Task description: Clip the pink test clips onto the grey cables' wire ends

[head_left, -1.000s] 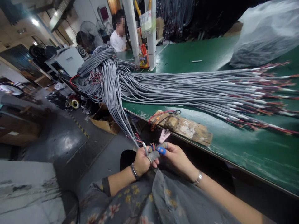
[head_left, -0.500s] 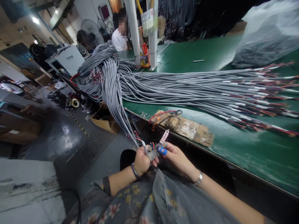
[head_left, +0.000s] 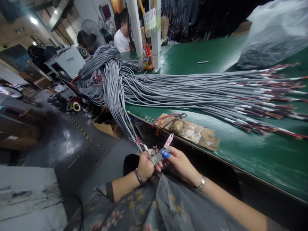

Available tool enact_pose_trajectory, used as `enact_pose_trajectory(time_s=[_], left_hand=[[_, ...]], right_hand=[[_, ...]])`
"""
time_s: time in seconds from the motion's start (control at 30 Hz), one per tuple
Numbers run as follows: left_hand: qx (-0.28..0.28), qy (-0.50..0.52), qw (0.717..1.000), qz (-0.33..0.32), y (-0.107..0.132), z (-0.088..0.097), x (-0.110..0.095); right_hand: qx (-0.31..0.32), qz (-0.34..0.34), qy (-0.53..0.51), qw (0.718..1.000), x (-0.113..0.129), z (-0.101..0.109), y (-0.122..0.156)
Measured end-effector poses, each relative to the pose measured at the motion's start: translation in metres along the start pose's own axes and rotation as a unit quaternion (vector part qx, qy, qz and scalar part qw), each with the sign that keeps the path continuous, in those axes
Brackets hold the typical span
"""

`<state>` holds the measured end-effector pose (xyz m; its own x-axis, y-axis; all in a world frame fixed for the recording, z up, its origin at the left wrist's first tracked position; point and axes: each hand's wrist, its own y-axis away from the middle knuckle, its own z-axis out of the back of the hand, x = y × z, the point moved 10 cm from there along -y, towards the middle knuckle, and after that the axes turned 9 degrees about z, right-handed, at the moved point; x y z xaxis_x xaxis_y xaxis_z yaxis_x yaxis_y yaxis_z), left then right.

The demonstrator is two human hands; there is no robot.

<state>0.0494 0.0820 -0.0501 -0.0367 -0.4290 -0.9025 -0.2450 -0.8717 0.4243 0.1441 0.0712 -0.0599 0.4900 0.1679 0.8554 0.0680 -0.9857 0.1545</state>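
My left hand [head_left: 146,166] is closed around a grey multi-core cable [head_left: 147,152], and wrapping covers some of its fingers. Fine coloured wires [head_left: 156,149] fan upward between the two hands. Close beside it, my right hand [head_left: 179,164] is pinched, with a blue cover on the thumb. A flat, pale pink piece with a hole at its end [head_left: 169,140] sticks up from the right fingers; its lower part is hidden. The fingertips of both hands nearly meet at the wires. Behind the left hand, a hanging bundle of grey cables [head_left: 117,96] runs down from the table.
Many grey cables with stripped ends [head_left: 192,89] lie along the green table [head_left: 264,166]. A worn wooden board [head_left: 192,131] sits at its edge. Further off are a plastic bag [head_left: 271,38], a white post [head_left: 157,38], a cardboard box [head_left: 106,125] and a person in white [head_left: 121,41].
Both hands stay together with small finger movements. The coloured wires show more clearly above the fingers. The whole view has shifted slightly.
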Motion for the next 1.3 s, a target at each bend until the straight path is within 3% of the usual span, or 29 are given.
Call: enact_pose_trajectory(time_s=[0.1, 0.27, 0.4, 0.57, 0.7, 0.83, 0.97, 1.3], left_hand=[[-0.009, 0.035, 0.999, 0.009, 0.0, 0.003, 0.001], [0.01, 0.052, 0.998, 0.02, 0.002, -0.001, -0.003], [0.029, 0.041, 0.998, 0.03, 0.001, -0.011, -0.008], [-0.002, 0.069, 0.996, 0.05, -0.005, -0.01, -0.01], [-0.005, 0.077, 0.996, 0.054, -0.007, -0.01, -0.009], [-0.006, 0.068, 0.996, 0.058, -0.007, -0.011, -0.007], [-0.01, 0.053, 0.997, 0.063, -0.007, -0.011, -0.006], [0.007, 0.022, 1.0, 0.013, 0.0, -0.003, 0.002]], right_hand=[[0.038, -0.023, -0.053, 0.998, -0.002, 0.002, 0.0], [0.023, -0.029, -0.094, 0.995, 0.002, 0.014, -0.011], [-0.002, 0.039, -0.024, 0.999, 0.02, 0.013, -0.02], [-0.077, 0.125, 0.109, 0.983, 0.039, 0.025, -0.019], [-0.032, 0.075, 0.008, 0.997, 0.026, 0.014, -0.025], [-0.049, 0.031, -0.098, 0.994, 0.016, 0.012, -0.028], [-0.062, 0.03, -0.116, 0.991, 0.013, 0.015, -0.028], [-0.017, -0.016, -0.168, 0.986, 0.008, 0.006, -0.022]])
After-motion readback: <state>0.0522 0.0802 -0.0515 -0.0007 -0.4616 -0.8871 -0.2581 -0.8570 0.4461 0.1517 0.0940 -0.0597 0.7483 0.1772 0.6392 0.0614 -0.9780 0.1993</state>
